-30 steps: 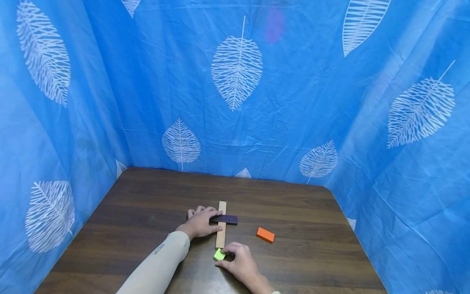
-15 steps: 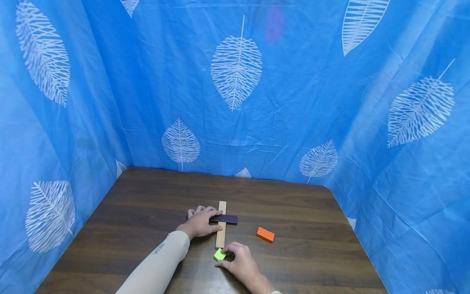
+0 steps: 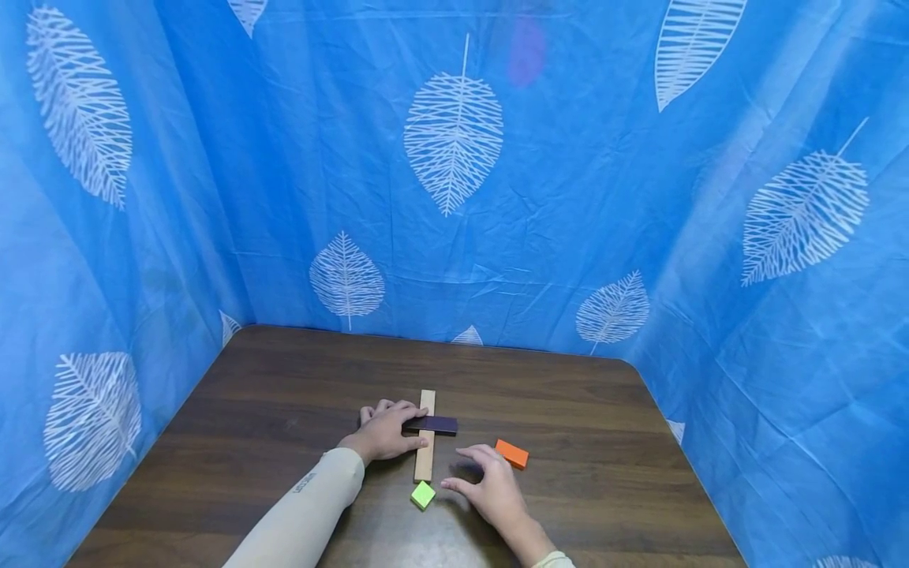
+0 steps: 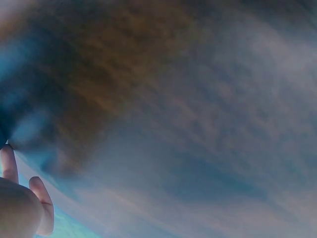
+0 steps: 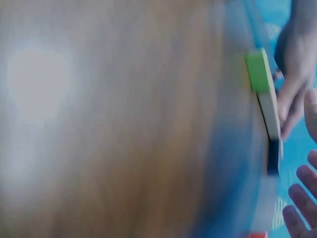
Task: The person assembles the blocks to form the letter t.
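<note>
My left hand rests over a pale wooden strip and the dark purple block lying across it, in the head view. Its index fingertip touches near where the two cross, and its thumb lies on the strip lower down. A lime green block sits turned cornerwise at the strip's near end. To the right of that block is my right hand, thumb and fingers apart and holding nothing. In the right wrist view the green block appears at the right, with several fingers of my right hand below it.
An orange block lies just beyond my right hand. The brown wooden table is enclosed at the back and sides by a blue curtain with white leaf prints. The left wrist view is mostly blurred.
My right hand has let go of the green block and moved right and slightly up from it. The green block stays at the strip's end. My left hand keeps its place.
</note>
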{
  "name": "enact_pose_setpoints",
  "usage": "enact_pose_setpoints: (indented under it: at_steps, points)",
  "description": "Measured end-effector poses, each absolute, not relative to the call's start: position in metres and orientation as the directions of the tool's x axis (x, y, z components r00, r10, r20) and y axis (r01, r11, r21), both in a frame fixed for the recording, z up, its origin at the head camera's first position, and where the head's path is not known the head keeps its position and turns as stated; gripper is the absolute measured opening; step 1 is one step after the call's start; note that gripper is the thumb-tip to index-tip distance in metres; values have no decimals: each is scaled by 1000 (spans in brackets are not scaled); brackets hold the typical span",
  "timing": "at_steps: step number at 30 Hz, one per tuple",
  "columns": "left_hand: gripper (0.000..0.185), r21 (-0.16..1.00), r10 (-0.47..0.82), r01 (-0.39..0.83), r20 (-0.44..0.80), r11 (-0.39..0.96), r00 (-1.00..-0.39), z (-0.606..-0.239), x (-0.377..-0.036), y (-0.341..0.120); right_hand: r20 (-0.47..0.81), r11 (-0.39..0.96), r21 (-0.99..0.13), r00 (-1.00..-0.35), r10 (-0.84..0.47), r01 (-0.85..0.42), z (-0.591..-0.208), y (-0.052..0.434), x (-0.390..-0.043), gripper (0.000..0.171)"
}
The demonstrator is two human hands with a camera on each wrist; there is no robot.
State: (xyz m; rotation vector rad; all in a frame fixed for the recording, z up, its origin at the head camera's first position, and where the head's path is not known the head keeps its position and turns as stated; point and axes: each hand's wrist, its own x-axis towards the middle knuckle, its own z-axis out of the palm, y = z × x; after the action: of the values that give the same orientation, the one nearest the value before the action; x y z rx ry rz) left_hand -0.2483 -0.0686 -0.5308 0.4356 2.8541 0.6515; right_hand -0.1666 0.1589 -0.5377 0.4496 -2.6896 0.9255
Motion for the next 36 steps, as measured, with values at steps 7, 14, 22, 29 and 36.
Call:
enact_pose_setpoints:
  at_steps: [7,14,22,29,36]
  points:
    - [61,447,309,232,-106,864,-945,-533,-248,-69,282,763,-612,-959,-35,-208,-532,195,-185,70]
    - [61,454,312,236,-98,859,-945,-535,-248,-70,186,754,-655,-978,95,-51,-533,223,-195,73]
    - [62,450,310,236,-99,861,-945,-536,-249,-68,95,701,-712,-985,148,37,-544,235,-199,62]
    - [62,462,319,245,-88,853,-944,-534,-247,-68,80,699,-714,-986,145,45,-548,239,-200,54]
    - [62,454,319,249,-85,856,-944,-535,-247,-69,70,691,-721,-987,143,48,-548,238,-201,52]
